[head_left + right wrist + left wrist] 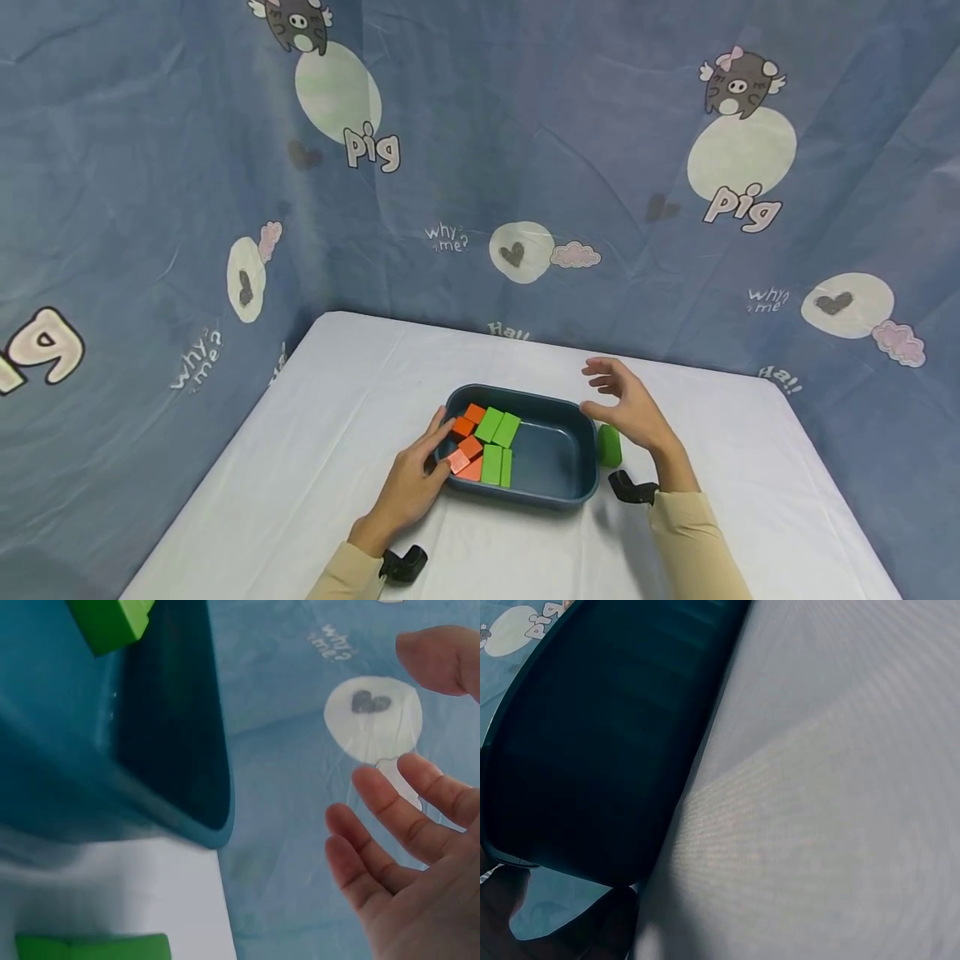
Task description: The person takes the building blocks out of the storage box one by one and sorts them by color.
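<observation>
A dark blue rectangular bin (pixel 558 462) stands on the white table, with several orange blocks (pixel 465 427) and several green blocks (pixel 491 463) in its left half. At the bin's left end my left hand (pixel 411 477) holds the rim, fingers over the edge and thumb by the near corner. In the left wrist view its fingertips (pixel 619 907) meet the end of the bin (pixel 592 765). My right hand (pixel 633 408) hovers by the far right corner, its fingers spread and holding nothing (pixel 420 855). Below it, a green block (pixel 610 446) lies outside the bin against its right end.
White cloth covers the table (pixel 360 375). A blue printed curtain (pixel 465 167) hangs behind it and along the left side. Each wrist carries a black camera mount (pixel 633 489), the right one close to the loose green block.
</observation>
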`<state>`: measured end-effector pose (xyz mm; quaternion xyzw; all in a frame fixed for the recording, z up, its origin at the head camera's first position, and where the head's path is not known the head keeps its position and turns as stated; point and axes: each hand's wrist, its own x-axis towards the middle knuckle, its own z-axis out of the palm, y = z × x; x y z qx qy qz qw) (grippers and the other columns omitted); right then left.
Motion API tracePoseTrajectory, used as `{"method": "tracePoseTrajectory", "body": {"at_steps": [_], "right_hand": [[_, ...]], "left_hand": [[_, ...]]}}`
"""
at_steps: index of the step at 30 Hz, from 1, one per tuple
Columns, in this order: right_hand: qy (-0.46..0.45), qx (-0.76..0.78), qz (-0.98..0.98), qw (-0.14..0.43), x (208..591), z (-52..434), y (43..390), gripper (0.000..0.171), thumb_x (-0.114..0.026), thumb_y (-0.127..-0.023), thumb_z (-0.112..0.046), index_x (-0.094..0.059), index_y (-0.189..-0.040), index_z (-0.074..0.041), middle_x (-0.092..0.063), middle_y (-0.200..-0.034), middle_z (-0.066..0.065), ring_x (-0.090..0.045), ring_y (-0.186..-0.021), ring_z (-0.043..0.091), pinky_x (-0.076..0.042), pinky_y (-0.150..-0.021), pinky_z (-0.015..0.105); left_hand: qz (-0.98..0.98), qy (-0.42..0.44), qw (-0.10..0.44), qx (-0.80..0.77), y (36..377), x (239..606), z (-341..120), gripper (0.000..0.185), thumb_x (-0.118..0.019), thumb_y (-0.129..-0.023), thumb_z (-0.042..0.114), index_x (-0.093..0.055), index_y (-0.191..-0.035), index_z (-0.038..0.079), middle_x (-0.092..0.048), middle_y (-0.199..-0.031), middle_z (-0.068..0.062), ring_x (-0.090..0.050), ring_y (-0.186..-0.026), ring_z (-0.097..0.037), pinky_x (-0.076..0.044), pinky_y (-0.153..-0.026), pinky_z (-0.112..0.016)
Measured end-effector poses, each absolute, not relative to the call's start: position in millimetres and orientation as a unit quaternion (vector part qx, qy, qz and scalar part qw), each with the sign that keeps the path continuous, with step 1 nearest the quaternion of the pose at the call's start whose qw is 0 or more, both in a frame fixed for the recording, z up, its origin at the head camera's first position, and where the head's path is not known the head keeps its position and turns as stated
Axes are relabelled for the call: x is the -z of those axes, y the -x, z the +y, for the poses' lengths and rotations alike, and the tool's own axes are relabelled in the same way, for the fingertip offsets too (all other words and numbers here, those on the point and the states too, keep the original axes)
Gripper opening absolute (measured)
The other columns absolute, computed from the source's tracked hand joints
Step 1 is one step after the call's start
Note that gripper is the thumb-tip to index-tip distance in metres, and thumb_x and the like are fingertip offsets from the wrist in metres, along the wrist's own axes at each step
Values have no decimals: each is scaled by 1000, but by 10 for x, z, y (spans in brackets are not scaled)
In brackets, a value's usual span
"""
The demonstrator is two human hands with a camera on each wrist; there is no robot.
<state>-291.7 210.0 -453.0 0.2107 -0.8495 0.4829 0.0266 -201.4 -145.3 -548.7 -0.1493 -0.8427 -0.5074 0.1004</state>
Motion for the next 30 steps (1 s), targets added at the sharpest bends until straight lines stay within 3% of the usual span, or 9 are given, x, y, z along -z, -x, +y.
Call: {"method": "tracePoseTrajectory", "body": {"at_steps": [13,22,30], "right_hand": [[-223,-486,-845,7,4532,1913,3063,55,-79,-84,-11,-59,-134,-4,-62,-129,13,-59,-118,41,-46,-104,57],[-230,-500,-835,-3,4633,1751,3075,50,-80,-83,-12,-63,-130,-9,-64,-127,8,-58,-118,44,-46,-104,55],[-245,-469,-848,34,4627,1612,3142,44,-81,-82,-17,-67,-124,-14,-66,-121,5,-63,-111,32,-49,-100,58]], "left_hand": [[-846,144,96,504,2032,5479,-1455,61,-60,-92,5,-49,-152,9,-32,-164,2,-33,-147,-15,-31,-116,-45],[-845,147,88,507,1993,5488,-1469,64,-61,-90,3,-49,-152,9,-32,-164,-2,-33,-147,-17,-33,-114,-51],[-845,149,96,504,2014,5468,-1450,62,-61,-91,4,-49,-152,8,-32,-164,1,-34,-146,-16,-34,-114,-49]]}}
